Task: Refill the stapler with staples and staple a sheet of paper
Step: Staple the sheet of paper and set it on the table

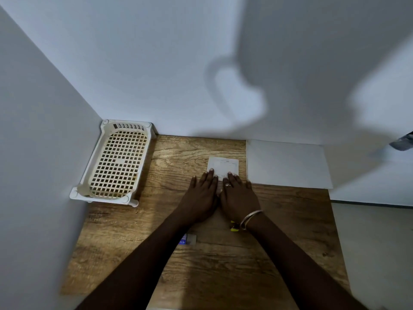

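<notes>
mid-table, arms stretched forward | left hand [202, 193] flat, spread | right hand [238, 194] flat, spread | both fingertips pressing small paper [223, 167]

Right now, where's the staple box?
Head view: the small staple box lies on the wooden table, near-centre, just right of the left forearm and behind both flat hands, left hand, right hand.

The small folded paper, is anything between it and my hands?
Nothing visible. Both the left hand and the right hand lie flat on the table, fingertips already on the near edge of the small paper.
</notes>
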A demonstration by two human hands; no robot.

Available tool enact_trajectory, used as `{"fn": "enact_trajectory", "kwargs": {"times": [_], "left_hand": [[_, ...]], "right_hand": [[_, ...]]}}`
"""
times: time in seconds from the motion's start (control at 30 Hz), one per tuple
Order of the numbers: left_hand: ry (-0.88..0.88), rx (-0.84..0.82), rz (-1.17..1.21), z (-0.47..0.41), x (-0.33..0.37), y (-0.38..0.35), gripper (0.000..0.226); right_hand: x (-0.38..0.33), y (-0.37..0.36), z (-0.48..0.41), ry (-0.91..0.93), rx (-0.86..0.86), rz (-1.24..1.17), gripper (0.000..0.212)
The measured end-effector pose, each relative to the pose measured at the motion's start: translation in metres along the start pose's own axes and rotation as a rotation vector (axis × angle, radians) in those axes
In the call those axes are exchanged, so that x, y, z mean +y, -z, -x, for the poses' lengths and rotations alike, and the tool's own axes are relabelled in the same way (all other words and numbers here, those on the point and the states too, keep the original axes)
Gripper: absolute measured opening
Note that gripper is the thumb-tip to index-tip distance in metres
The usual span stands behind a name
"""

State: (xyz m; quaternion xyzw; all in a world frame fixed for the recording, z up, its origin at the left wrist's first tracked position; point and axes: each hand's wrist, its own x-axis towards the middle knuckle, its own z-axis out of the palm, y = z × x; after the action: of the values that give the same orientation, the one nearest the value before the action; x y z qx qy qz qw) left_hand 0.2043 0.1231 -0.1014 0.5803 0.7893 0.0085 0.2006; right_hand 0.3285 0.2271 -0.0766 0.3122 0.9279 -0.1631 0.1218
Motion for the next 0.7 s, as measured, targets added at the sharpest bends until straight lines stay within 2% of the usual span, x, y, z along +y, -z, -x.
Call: {"fn": "enact_trajectory", "kwargs": {"times": [0.33, 0.7], "left_hand": [[-0.006, 0.003, -0.047, -0.056, -0.017, 0.03, 0.066], [0.011, -0.009, -0.02, -0.067, -0.018, 0.037, 0.069]], "right_hand": [[0.013, 0.023, -0.055, -0.043, -0.01, -0.049, 0.056], [0.014, 0.037, -0.07, -0.056, -0.022, -0.06, 0.055]]}}
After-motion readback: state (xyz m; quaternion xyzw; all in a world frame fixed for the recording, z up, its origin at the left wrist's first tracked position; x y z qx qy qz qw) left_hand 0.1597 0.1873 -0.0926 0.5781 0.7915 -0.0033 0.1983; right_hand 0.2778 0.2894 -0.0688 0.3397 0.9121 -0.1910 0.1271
